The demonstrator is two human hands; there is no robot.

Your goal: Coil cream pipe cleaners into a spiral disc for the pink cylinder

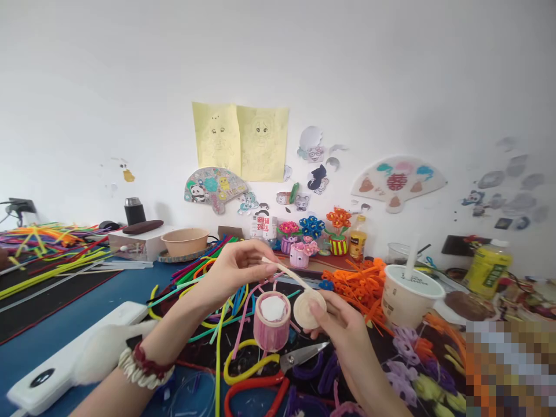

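My right hand [336,317] pinches a cream pipe cleaner wound into a flat spiral disc [308,308]. My left hand [238,267] is raised and closed on the loose end [286,269] of that same cream strand, which runs from the disc up to its fingers. A small pink pipe-cleaner pot [271,328] with a white filling stands just below and between my hands. Scissors [302,356] lie on the table right under my right hand.
Loose coloured pipe cleaners [217,289] cover the table, with an orange heap [356,284] to the right. A paper cup with a straw [406,295], a white power strip [65,362], small flower pots [304,246], a bowl [185,241] and bottles stand around.
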